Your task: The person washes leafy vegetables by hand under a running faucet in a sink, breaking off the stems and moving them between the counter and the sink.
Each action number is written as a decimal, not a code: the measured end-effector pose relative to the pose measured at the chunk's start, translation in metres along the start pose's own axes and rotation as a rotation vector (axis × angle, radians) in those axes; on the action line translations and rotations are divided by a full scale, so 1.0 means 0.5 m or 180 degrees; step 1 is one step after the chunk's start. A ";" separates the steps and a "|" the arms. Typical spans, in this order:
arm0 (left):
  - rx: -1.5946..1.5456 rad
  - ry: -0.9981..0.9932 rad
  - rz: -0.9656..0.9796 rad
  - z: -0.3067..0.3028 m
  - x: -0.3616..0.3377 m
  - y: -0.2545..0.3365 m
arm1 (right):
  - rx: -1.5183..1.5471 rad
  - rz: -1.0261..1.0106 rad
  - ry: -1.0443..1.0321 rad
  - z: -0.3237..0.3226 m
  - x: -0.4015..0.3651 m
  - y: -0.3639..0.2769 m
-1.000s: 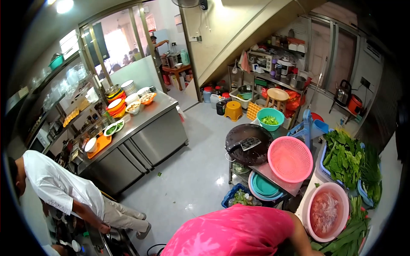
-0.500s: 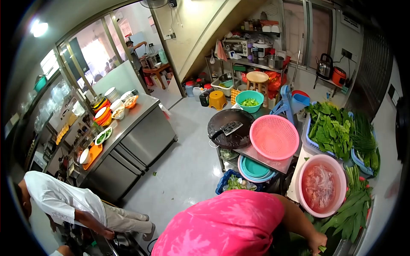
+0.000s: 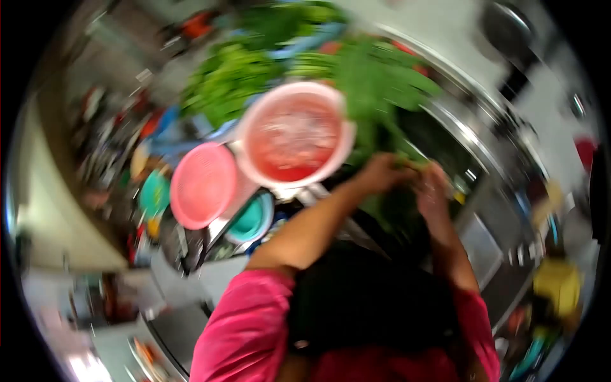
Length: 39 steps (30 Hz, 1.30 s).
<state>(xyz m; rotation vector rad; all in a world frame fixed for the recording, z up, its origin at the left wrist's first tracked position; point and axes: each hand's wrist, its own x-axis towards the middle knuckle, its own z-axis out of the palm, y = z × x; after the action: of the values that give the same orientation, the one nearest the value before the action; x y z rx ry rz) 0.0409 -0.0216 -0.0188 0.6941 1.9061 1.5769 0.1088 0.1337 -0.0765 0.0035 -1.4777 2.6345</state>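
Motion blurs the view. My left hand [image 3: 383, 173] is closed around the pale stems of some leafy greens [image 3: 407, 163]. Close to its right, my right hand [image 3: 434, 186] meets the same stems with its fingers closed, though their outline is smeared. Long broad leaves [image 3: 372, 79] lie just beyond my hands. Dark green leaves hang below the hands, over a dark area. Up and to the left is a pink basin [image 3: 349, 137] holding a clear, crumpled-looking mass in reddish liquid.
Left of the basin are a pink colander [image 3: 202, 184], teal bowls [image 3: 249, 219] and a green bowl [image 3: 154, 193]. More greens [image 3: 229, 79] are at the top. A metal sink edge [image 3: 468, 135] runs along the right, with a dark pan [image 3: 507, 30] above.
The view has swung round towards the basin and greens. Both my forearms and hands now show at the stems; before, only one hand showed at the lower right, holding a stem.
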 end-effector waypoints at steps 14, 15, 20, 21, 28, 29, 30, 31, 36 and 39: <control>-0.0439 0.1497 0.0699 0.047 0.085 -0.040 | -0.0945 0.1610 0.2694 -0.131 -0.092 0.099; -0.0605 0.1598 0.1146 0.035 0.086 -0.010 | -0.1248 0.1581 0.2939 -0.168 -0.078 0.114; 0.0147 0.2154 0.2137 -0.061 0.045 0.151 | -0.4013 0.1935 0.2936 -0.320 -0.080 0.212; 0.0221 0.2392 0.1941 -0.067 0.026 0.196 | -0.4371 0.2363 0.2691 -0.327 -0.095 0.231; -0.0246 0.3314 0.2032 -0.217 0.014 0.253 | -0.2722 0.3566 0.4787 -0.445 -0.221 0.591; -0.0433 0.2912 0.2151 -0.250 0.009 0.239 | -0.1868 0.3492 0.5385 -0.435 -0.211 0.585; -0.0611 0.2514 0.2259 -0.284 -0.001 0.225 | -0.1044 0.3331 0.6022 -0.425 -0.201 0.582; -0.0657 0.2276 0.2341 -0.284 -0.005 0.214 | -0.2065 0.4070 0.4431 -0.357 -0.181 0.480; -0.0002 0.2022 0.1719 -0.136 -0.013 0.179 | -0.4841 0.2936 0.1523 -0.492 -0.156 0.510; 0.0760 0.0917 0.1358 -0.030 -0.008 0.102 | -0.2578 0.1329 0.2530 -0.367 -0.063 0.285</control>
<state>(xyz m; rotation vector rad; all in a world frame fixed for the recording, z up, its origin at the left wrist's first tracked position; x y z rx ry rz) 0.0351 -0.0262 0.0342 1.0830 2.2964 1.7972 0.1355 0.2132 -0.2954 -1.3402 -2.1493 1.6409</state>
